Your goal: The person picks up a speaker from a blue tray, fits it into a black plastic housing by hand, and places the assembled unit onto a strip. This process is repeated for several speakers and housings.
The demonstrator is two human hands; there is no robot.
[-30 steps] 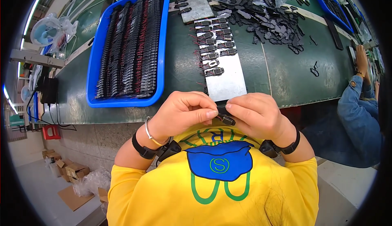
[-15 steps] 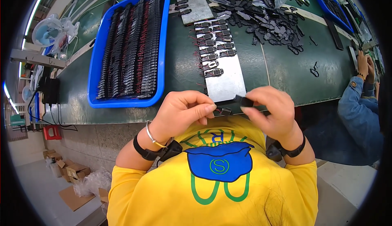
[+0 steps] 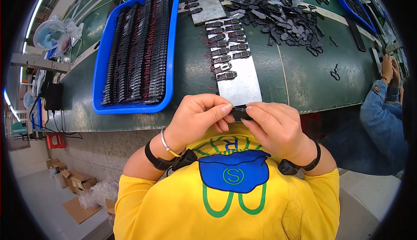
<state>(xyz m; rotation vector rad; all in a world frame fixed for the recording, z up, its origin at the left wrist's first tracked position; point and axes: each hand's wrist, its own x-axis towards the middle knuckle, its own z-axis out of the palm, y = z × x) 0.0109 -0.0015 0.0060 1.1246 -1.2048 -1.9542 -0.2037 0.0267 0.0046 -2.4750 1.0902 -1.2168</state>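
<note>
Just in front of my chest, at the near edge of the bench, a small black speaker (image 3: pixel 239 113) sits between my fingertips, mostly covered by them. My left hand (image 3: pixel 197 115) pinches its left end between thumb and forefinger. Closed at the other end, my right hand (image 3: pixel 278 125) presses a thin black piece against it; fingers hide most of this piece. Right beyond my hands lies a metal plate (image 3: pixel 239 93) bearing two columns of small black speakers (image 3: pixel 223 59) with red wires. One in the left column shows a white face.
To the left stands a blue tray (image 3: pixel 96 83) packed with rows of black parts and red wires. A heap of flat black cut-outs (image 3: pixel 286 25) lies beyond the plate, near a second metal plate (image 3: pixel 206 10). At far right, a co-worker's hands (image 3: pixel 388 68) work beside another blue tray (image 3: pixel 364 21).
My right hand has moved left, bringing the thin black piece from apart to against the speaker. My left hand stays nearly in place, still pinching the speaker.
</note>
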